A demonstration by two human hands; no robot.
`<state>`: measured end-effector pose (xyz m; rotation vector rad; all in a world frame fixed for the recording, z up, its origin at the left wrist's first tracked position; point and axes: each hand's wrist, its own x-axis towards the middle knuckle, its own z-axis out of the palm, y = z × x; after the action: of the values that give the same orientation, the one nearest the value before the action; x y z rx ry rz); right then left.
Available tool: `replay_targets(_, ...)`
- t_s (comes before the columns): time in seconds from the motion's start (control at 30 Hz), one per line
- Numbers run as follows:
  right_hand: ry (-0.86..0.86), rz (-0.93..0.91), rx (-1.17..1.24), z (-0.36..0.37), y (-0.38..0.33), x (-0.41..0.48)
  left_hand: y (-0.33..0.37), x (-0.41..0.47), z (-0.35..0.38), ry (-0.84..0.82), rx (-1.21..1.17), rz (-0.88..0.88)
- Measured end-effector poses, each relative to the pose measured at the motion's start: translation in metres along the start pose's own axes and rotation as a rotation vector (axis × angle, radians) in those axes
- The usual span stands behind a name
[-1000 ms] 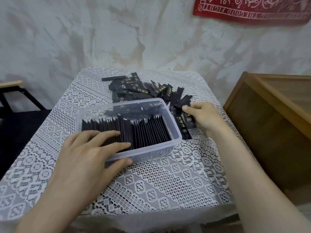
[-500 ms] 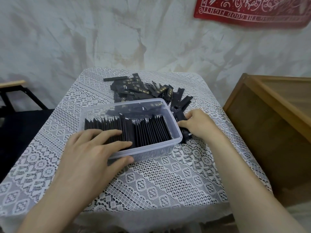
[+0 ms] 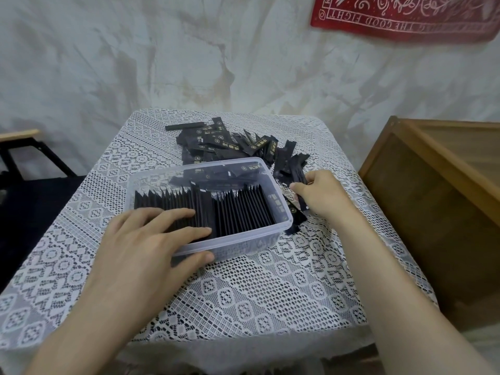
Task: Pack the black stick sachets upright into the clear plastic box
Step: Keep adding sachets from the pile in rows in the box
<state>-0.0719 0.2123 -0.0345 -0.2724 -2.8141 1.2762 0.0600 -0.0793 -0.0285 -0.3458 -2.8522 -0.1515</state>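
Note:
A clear plastic box (image 3: 251, 236) sits mid-table, holding a row of black stick sachets (image 3: 243, 209) standing on edge. My left hand (image 3: 151, 239) lies flat over the left part of that row, with its thumb against the box's front wall. A loose heap of sachets (image 3: 230, 142) lies behind and to the right of the box. Just right of the box, my right hand (image 3: 322, 196) has its fingers curled round a few sachets (image 3: 299, 180). Several more lie flat under that hand.
A white lace cloth (image 3: 243, 293) covers the small table. A wooden crate (image 3: 438, 201) stands close on the right. A dark chair (image 3: 24, 169) is at the left, a pale wall behind, a red banner (image 3: 405, 17) top right.
My right hand slid toward the box's right wall, then drew back a little with sachets in its fingers. My left hand stayed on the packed row.

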Motion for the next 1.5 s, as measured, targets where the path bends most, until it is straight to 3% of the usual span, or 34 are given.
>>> replay_targets(0.13,-0.103,-0.026,0.125,-0.003,0.000,0.000,0.001,0.000,0.000,0.006,-0.002,0.001)
replay_targets(0.2,-0.186,-0.035,0.052,-0.002,0.001,-0.002,0.001,0.000,0.000,0.006,-0.003,-0.001)
replay_targets(0.3,-0.128,-0.050,-0.160,0.002,0.003,-0.004,0.000,0.000,-0.001,-0.003,-0.006,-0.002)
replay_targets(0.57,-0.158,-0.073,-0.239,0.009,-0.003,-0.007,0.000,0.001,0.001,0.005,-0.002,0.000)
replay_targets(0.77,-0.192,-0.096,-0.210,0.009,-0.004,-0.007,-0.001,0.000,0.001,0.008,-0.001,0.001)
replay_targets(1.03,-0.074,-0.057,-0.044,-0.001,0.000,-0.002,0.000,0.001,0.001,0.009,0.003,0.004)
replay_targets(1.27,-0.008,-0.054,-0.037,-0.001,0.003,-0.001,0.000,0.000,0.001,0.013,-0.002,0.004)
replay_targets(1.37,-0.127,-0.089,0.082,-0.003,0.000,-0.005,-0.001,0.000,0.001,0.011,-0.001,0.002)
replay_targets(1.5,-0.136,-0.109,-0.130,0.005,-0.001,-0.013,0.000,0.000,0.001,0.006,0.003,-0.001)
